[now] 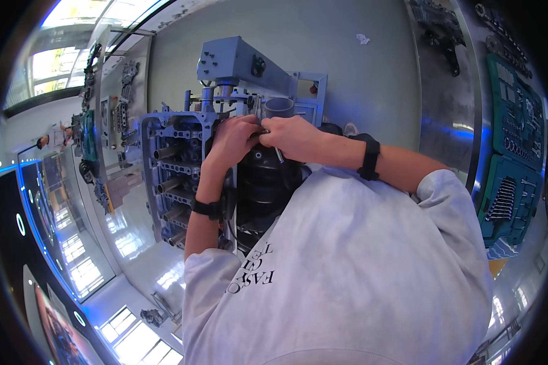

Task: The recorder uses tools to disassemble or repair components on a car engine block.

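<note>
An engine with a metal head and open ports sits before me, on its blue-grey stand. Over its near right part, beside a black ribbed plastic part, both hands come together. My right hand is closed round a slim tool; a shiny metal rod end sticks out below its fingers. The tool's kind is hidden by the hand. My left hand reaches over the engine with fingers curled in, its fingertips meeting the right hand's at a small dark piece I cannot make out.
A round grey pipe opening rises just beyond my right hand. To the right, a metal workbench carries engine parts, and a green tool case lies open with wrenches. More benches with parts stand left. Crumpled white paper lies on the floor.
</note>
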A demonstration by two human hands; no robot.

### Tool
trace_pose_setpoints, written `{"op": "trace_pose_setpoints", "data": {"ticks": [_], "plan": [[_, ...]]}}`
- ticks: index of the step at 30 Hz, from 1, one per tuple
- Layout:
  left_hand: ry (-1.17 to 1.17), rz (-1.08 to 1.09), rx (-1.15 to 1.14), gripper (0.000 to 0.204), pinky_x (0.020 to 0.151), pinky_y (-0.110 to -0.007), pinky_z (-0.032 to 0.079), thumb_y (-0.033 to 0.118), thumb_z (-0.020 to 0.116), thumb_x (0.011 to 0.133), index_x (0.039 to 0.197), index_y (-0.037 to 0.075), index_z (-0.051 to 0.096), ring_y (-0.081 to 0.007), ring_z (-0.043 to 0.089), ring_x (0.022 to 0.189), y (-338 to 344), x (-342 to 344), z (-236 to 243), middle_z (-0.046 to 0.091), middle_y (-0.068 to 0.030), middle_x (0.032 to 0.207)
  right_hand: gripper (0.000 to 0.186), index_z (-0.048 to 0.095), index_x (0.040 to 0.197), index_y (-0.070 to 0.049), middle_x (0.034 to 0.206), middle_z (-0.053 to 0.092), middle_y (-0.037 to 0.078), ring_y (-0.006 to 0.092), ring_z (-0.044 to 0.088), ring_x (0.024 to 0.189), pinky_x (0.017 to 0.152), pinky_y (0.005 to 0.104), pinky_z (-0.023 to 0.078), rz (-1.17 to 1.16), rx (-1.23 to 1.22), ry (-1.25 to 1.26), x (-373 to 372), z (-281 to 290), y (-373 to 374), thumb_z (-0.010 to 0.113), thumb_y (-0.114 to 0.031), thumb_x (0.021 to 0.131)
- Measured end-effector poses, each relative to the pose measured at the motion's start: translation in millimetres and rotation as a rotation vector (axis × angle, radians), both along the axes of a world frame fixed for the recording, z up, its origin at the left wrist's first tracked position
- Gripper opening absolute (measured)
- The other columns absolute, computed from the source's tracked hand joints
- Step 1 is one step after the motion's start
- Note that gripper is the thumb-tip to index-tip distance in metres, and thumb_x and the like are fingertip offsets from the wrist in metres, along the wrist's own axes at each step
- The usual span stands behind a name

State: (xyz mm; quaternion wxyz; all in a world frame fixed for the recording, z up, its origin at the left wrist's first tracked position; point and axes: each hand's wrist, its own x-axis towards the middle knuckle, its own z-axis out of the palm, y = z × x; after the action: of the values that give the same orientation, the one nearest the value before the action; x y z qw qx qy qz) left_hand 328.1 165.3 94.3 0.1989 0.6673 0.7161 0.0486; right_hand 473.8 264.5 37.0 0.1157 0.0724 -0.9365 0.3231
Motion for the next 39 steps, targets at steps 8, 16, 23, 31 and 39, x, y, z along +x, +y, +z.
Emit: {"op": "trace_pose_setpoints", "data": {"ticks": [8,16,23,31,39], "plan": [[-0.078,0.049,-0.026,0.009,0.064,-0.039,0.045,0.010,0.064,0.065,0.073,0.005,0.065,-0.0299,0.058,0.076,-3.4,1.1,1.1,0.059,-0.0092,0.075,0.025,0.055,0.082,-0.002,0.061,0.057,0.006,0.0130,0.054,0.047,0.048,0.0299,0.044,-0.062,-1.253,-0.591,-19.1,1.8,11.4,0.056,-0.027,0.084],[-0.004,0.025,-0.017,0.015,0.063,-0.037,0.046,0.012,0.066,0.063,0.076,0.006,0.066,-0.0277,0.058,0.075,-3.5,-1.9,-1.0,0.058,-0.0083,0.075,0.015,0.065,0.080,-0.006,0.084,0.054,0.010,0.0281,0.056,0.084,0.069,0.0368,0.047,0.026,-0.237,0.140,-4.8,-6.0,5.0,0.062,-0.018,0.071],[-0.053,0.075,-0.044,0.013,0.063,-0.037,0.046,0.013,0.066,0.064,0.074,0.005,0.065,-0.0274,0.058,0.074,-3.3,-2.9,-1.8,0.057,-0.0085,0.072,0.030,0.061,0.086,-0.003,0.069,0.063,0.008,0.0174,0.059,0.060,0.060,0.0295,0.048,-0.148,-1.165,-0.511,-20.4,-4.7,14.9,0.049,-0.030,0.088],[-0.033,0.061,-0.009,0.013,0.063,-0.037,0.047,0.013,0.066,0.064,0.074,0.005,0.067,-0.0278,0.059,0.073,-3.6,-1.3,0.6,0.059,-0.0086,0.073,0.014,0.062,0.081,-0.010,0.078,0.054,0.006,0.0255,0.056,0.078,0.064,0.0349,0.045,0.059,-0.149,0.048,-4.6,-7.1,12.2,0.064,-0.012,0.068],[-0.095,0.107,-0.001,0.011,0.065,-0.036,0.048,0.012,0.065,0.065,0.073,0.005,0.066,-0.0277,0.060,0.073,-4.9,-4.5,-1.4,0.061,-0.0097,0.075,0.022,0.059,0.091,-0.006,0.078,0.063,0.005,0.0148,0.059,0.070,0.064,0.0266,0.045,0.001,-0.783,-0.437,-15.3,-8.5,15.7,0.050,-0.026,0.089]]}}
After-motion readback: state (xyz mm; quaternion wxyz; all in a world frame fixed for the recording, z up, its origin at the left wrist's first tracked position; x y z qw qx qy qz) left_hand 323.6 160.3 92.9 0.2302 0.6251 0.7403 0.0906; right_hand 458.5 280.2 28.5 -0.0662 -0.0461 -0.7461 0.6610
